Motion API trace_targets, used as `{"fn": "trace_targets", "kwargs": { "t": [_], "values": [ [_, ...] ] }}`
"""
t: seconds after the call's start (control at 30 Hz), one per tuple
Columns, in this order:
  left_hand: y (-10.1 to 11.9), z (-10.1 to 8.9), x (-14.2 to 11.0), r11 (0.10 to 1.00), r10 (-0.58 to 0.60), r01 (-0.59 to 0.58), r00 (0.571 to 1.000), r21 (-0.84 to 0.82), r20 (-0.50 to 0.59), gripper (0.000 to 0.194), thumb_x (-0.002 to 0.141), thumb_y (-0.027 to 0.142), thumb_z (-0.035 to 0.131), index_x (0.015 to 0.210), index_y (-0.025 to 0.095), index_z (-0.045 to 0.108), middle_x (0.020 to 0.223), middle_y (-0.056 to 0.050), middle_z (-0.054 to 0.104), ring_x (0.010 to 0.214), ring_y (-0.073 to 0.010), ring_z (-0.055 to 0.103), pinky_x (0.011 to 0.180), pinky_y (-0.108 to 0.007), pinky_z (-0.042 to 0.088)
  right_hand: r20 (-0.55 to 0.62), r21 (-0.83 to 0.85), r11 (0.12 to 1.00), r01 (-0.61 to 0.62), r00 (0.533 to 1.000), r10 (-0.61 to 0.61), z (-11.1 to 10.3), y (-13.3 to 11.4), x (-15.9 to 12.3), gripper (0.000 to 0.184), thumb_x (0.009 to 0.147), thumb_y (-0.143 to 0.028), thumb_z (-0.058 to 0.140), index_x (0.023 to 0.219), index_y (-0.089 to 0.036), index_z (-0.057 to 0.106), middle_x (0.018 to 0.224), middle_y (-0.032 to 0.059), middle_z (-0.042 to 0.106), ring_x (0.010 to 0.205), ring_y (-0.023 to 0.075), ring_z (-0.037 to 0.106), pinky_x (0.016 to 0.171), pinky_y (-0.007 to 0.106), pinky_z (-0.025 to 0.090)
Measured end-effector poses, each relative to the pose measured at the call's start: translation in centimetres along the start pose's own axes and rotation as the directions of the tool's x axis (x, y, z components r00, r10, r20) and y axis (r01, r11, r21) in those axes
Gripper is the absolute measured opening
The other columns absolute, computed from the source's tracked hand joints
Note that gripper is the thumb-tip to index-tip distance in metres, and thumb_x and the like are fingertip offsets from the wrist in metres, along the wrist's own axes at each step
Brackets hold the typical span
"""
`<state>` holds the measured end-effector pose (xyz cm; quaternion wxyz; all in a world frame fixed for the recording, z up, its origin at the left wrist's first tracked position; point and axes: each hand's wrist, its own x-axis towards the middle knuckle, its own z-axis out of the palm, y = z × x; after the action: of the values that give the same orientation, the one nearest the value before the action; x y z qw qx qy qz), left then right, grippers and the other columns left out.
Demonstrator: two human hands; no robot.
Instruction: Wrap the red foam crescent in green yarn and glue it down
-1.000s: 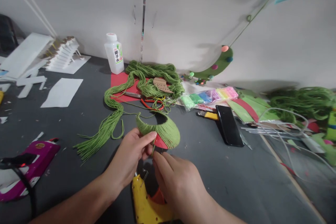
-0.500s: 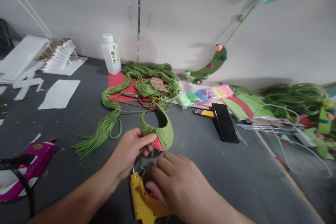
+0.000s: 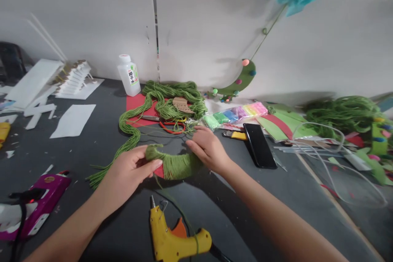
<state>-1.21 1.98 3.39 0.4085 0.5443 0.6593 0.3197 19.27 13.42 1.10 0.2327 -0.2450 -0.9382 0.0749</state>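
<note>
A curved crescent shape (image 3: 181, 167) wrapped in green yarn is held up above the dark table, with a red bare patch near its left end. My left hand (image 3: 125, 174) pinches that left end between thumb and fingers. At the other end, my right hand (image 3: 208, 149) is closed around the crescent, its fingertips partly hidden. A loose strand of green yarn (image 3: 175, 202) hangs from the red patch and runs down across the yellow hot glue gun (image 3: 175, 243), which lies on the table below both hands.
Behind my hands are a green yarn bundle (image 3: 184, 90), red-handled scissors (image 3: 172, 127) and a white bottle (image 3: 129, 75). A black phone (image 3: 259, 146) and a yellow cutter (image 3: 238, 135) lie to the right. A purple power strip (image 3: 46, 196) sits at left.
My right hand has moved up from beside the glue gun to the crescent's right end. The crescent has turned and lowered slightly, showing more wrapped yarn. The glue gun is now uncovered.
</note>
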Motion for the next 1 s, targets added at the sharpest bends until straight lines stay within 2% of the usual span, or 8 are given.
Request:
{"fn": "trace_targets", "kwargs": {
  "t": [0.07,0.17,0.27,0.37,0.5,0.7,0.87,1.0],
  "values": [
    [-0.7,0.4,0.2,0.996,-0.065,0.066,0.998,-0.055,0.010,0.024,0.078,0.036,0.057,0.064,0.018,0.053,0.054,0.006,0.053,0.045,-0.0076,0.041,0.046,-0.020,0.031,0.019,-0.063,0.998,-0.011,1.000,0.012,-1.3,-0.1,-0.4,0.050,0.096,-0.035,0.029,0.055,-0.018,0.050,0.053,0.0003,0.049,0.055,0.0130,0.044,0.088,0.035,0.037],
    [-1.7,2.5,1.1,0.953,-0.171,0.182,0.983,-0.242,0.067,0.025,0.076,0.038,0.059,0.064,0.018,0.050,0.050,0.006,0.052,0.041,-0.0069,0.039,0.043,-0.020,0.028,0.121,-0.147,0.989,-0.011,0.992,0.029,-2.4,0.9,-0.8,0.045,0.092,-0.036,0.042,0.053,-0.017,0.053,0.052,0.0011,0.050,0.054,0.0137,0.045,0.084,0.036,0.037],
    [-2.2,5.0,2.3,0.931,-0.189,0.219,0.974,-0.294,0.128,0.023,0.076,0.037,0.057,0.065,0.018,0.049,0.048,0.005,0.052,0.039,-0.0071,0.039,0.042,-0.020,0.028,0.251,-0.212,0.977,-0.011,0.966,0.065,-1.9,2.9,-1.4,0.038,0.088,-0.033,0.051,0.055,-0.016,0.059,0.051,0.0021,0.054,0.054,0.0149,0.048,0.084,0.038,0.036],
    [-2.2,6.3,3.2,0.930,-0.189,0.227,0.970,-0.289,0.154,0.021,0.074,0.035,0.058,0.065,0.017,0.051,0.048,0.005,0.053,0.038,-0.0071,0.041,0.041,-0.020,0.028,0.314,-0.268,0.963,-0.038,0.941,0.125,-1.0,4.7,-2.2,0.031,0.087,-0.029,0.052,0.062,-0.015,0.064,0.059,0.0048,0.060,0.062,0.0176,0.054,0.090,0.042,0.032],
    [-2.1,6.3,3.0,0.937,-0.210,0.243,0.966,-0.253,0.149,0.020,0.072,0.033,0.059,0.064,0.017,0.051,0.047,0.005,0.055,0.037,-0.0075,0.043,0.041,-0.020,0.029,0.334,-0.301,0.951,-0.075,0.925,0.179,-1.3,5.7,-3.1,0.022,0.087,-0.022,0.049,0.078,-0.015,0.067,0.074,0.0075,0.065,0.076,0.0207,0.058,0.089,0.040,0.034],
    [-2.2,6.1,2.2,0.935,-0.220,0.259,0.960,-0.243,0.175,0.020,0.071,0.032,0.062,0.062,0.016,0.052,0.045,0.005,0.054,0.035,-0.0076,0.043,0.040,-0.020,0.031,0.296,-0.287,0.946,-0.149,0.926,0.235,-2.2,4.9,-2.6,0.022,0.084,-0.011,0.045,0.094,-0.013,0.064,0.092,0.0119,0.065,0.086,0.0220,0.058,0.074,0.032,0.042],
    [-1.7,6.6,2.7,0.916,-0.202,0.262,0.956,-0.305,0.215,0.022,0.072,0.034,0.061,0.064,0.015,0.054,0.045,0.004,0.056,0.033,-0.0056,0.041,0.038,-0.018,0.027,0.355,-0.206,0.974,-0.090,0.921,0.160,-0.7,4.6,-0.7,0.015,0.078,-0.009,0.054,0.087,-0.015,0.065,0.090,0.0078,0.064,0.083,0.0168,0.058,0.075,0.027,0.043],
    [-1.7,6.6,3.1,0.892,-0.224,0.297,0.946,-0.342,0.235,0.021,0.071,0.034,0.062,0.067,0.014,0.056,0.041,0.003,0.057,0.028,-0.0055,0.039,0.033,-0.016,0.024,0.255,-0.250,0.953,-0.169,0.939,0.233,-1.3,2.3,-0.7,0.020,0.084,-0.005,0.042,0.090,-0.008,0.061,0.095,0.0153,0.060,0.086,0.0205,0.055,0.076,0.032,0.040]
  ]
}}
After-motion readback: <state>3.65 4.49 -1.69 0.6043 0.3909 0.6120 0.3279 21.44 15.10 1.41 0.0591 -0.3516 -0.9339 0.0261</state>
